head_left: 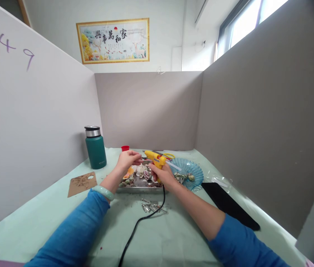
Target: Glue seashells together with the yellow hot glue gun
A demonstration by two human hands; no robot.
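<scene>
My right hand (164,175) is wrapped round the handle of a yellow hot glue gun (154,157), its nozzle pointing left and a pale glue stick (174,165) jutting from the back. Just left of the nozzle, the fingers of my left hand (130,159) are pinched together; whatever they hold, if anything, is too small to make out. Below both hands lies a metal tray (137,190) filled with seashells (146,174) in white, orange and greenish tones. To the right, a blue scalloped plate (197,170) carries more small shells (186,178), partly hidden by my right hand.
A black cord (134,230) runs from the glue gun toward me, past several small metal pieces (150,205). At left stand a green bottle (95,150) and a brown card (82,184). Behind the tray are a red cup (125,148) and yellow-handled scissors (169,156). A black flat panel (229,205) lies right.
</scene>
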